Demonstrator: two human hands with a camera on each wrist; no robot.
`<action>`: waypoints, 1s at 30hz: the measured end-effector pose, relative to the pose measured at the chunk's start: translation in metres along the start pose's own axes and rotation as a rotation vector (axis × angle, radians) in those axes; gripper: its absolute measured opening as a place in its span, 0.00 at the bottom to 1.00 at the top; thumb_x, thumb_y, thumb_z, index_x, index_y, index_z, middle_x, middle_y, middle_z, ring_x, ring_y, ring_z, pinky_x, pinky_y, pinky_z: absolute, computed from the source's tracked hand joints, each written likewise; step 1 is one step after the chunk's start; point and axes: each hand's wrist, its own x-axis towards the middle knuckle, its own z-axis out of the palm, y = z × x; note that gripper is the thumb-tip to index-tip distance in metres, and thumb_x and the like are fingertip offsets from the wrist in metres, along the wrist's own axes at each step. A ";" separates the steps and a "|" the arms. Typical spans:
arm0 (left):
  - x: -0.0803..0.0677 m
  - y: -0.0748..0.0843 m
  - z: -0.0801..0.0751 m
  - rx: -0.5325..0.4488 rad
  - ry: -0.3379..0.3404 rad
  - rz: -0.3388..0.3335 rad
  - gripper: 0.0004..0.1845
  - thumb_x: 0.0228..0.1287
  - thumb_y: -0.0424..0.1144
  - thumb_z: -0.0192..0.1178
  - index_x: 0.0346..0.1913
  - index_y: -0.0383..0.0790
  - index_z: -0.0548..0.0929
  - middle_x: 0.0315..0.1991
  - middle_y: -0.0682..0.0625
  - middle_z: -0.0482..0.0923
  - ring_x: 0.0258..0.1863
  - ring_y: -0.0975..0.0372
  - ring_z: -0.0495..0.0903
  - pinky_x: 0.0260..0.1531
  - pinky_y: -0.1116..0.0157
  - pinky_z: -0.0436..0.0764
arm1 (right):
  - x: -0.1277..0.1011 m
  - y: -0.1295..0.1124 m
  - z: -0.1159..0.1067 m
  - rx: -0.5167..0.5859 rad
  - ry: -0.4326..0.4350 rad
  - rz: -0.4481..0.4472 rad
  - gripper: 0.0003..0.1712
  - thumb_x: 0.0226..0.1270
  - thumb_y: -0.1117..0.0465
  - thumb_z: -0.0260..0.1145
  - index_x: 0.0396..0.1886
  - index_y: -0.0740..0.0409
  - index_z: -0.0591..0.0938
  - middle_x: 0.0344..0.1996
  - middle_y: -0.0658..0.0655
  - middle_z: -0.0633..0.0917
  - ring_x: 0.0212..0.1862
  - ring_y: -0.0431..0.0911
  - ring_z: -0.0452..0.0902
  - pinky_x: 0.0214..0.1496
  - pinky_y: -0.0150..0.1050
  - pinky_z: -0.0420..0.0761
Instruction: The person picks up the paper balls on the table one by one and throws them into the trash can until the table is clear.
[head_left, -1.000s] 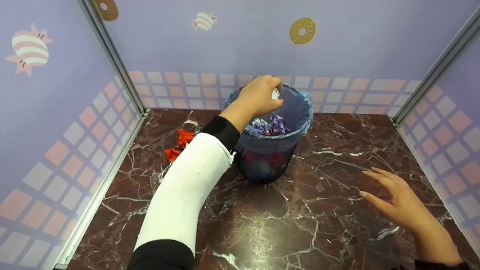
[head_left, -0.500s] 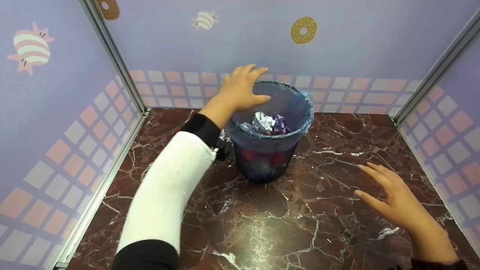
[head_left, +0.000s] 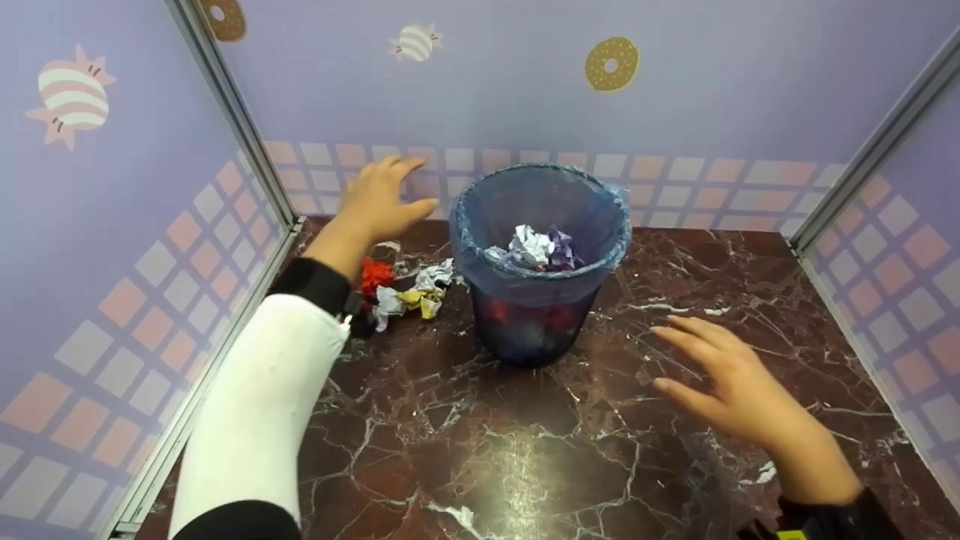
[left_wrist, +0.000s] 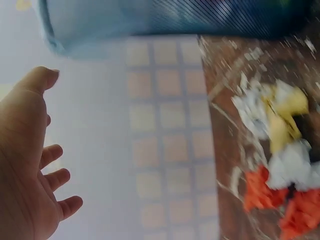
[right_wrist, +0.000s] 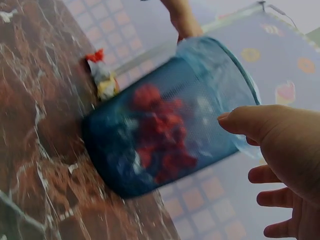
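Note:
My left hand (head_left: pixel 377 201) hovers left of the bin with fingers spread and nothing in it. Below it on the table lie crumpled papers: a red paper ball (head_left: pixel 377 276), white paper balls (head_left: pixel 388 302) and a yellow one (head_left: pixel 420 298); the left wrist view shows two red clumps (left_wrist: pixel 262 190). The dark mesh bin (head_left: pixel 525 322), lined with a blue plastic bag (head_left: pixel 616 225), stands upright at the centre. Inside it are a white paper ball (head_left: pixel 532 244) and a purple one (head_left: pixel 564 250), with red ones (right_wrist: pixel 167 127) seen through the mesh. My right hand (head_left: pixel 724 382) is raised right of the bin, fingers extended, holding nothing.
The dark red marbled table (head_left: pixel 420 450) is bounded by lilac walls (head_left: pixel 487 90) at the back and both sides. Metal corner posts (head_left: pixel 240 112) stand where the walls meet.
My left hand released the white paper ball into the bin, then moved left, away from the rim. The right hand shifted left toward the bin, still extended.

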 end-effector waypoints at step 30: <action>-0.095 -0.140 0.141 0.071 -0.146 -0.222 0.31 0.55 0.47 0.65 0.64 0.45 0.75 0.61 0.38 0.69 0.59 0.39 0.67 0.50 0.35 0.69 | 0.012 -0.054 0.082 0.090 -0.166 -0.135 0.35 0.62 0.37 0.64 0.69 0.32 0.69 0.69 0.48 0.69 0.69 0.51 0.64 0.62 0.63 0.67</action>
